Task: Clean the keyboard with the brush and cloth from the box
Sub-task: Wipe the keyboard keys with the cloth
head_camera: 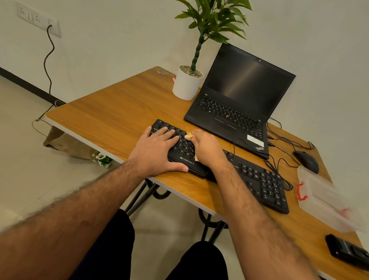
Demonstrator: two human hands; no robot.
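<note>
Keyboard (pixel 259 180), a black Zebronics unit, lies diagonally on the wooden desk (pixel 117 116), directly in front of the open ThinkPad laptop (pixel 239 100). Left hand (pixel 158 151) rests flat and released on the keyboard's left end, fingers spread over the keys and thumb along the near edge. Right hand (pixel 208 149) is clenched around a beige cloth (pixel 189 136) and presses it onto the keys at mid-left; a second corner of cloth shows under the palm. Clear plastic box (pixel 323 199) with a red latch sits on the desk right of the keyboard, apart from it. A pinkish item inside may be the brush, but blur prevents confirmation. Black mouse (pixel 306 161) lies behind the box. White potted plant (pixel 187 83) stands left of the laptop.
</note>
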